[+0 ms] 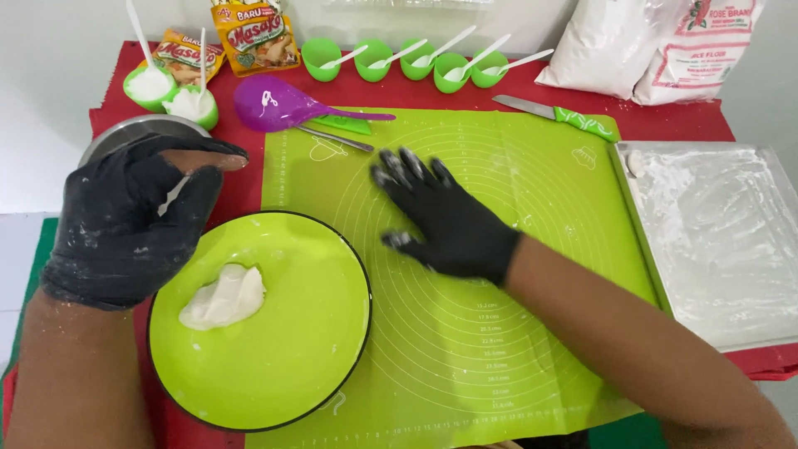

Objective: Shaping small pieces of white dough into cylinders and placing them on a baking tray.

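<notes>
My right hand [440,218], in a black glove dusted with flour, lies flat with fingers spread on the green silicone mat [532,191], holding nothing. My left hand [133,220], also in a torn black glove, hovers raised over the left side, fingers loosely curled, a bare fingertip showing; it holds nothing that I can see. Just below it a lump of white dough [224,297] rests on the lime-green plate [291,366], which overlaps the mat's left edge.
A floured metal tray [723,241] sits at the right. At the back: several small green cups with white spoons [407,58], a purple scoop [283,104], a green-handled knife [557,114], seasoning packets [253,35], flour bags [657,46], a metal bowl [125,133].
</notes>
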